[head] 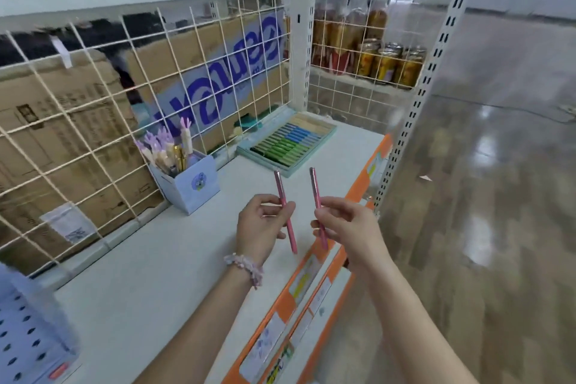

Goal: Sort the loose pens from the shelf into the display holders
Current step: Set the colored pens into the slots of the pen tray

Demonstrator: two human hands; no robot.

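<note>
Above white shelf [162, 259], left hand [260, 224] and right hand [346, 224] each pinch one upright pink pen [285, 209].

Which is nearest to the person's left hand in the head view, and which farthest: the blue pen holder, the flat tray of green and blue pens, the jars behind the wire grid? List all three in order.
From the left hand:
1. Blue pen holder, just up and to its left on the shelf.
2. Tray of green and blue pens, further back, to the right.
3. Jars, beyond the wire grid, far right.
</note>
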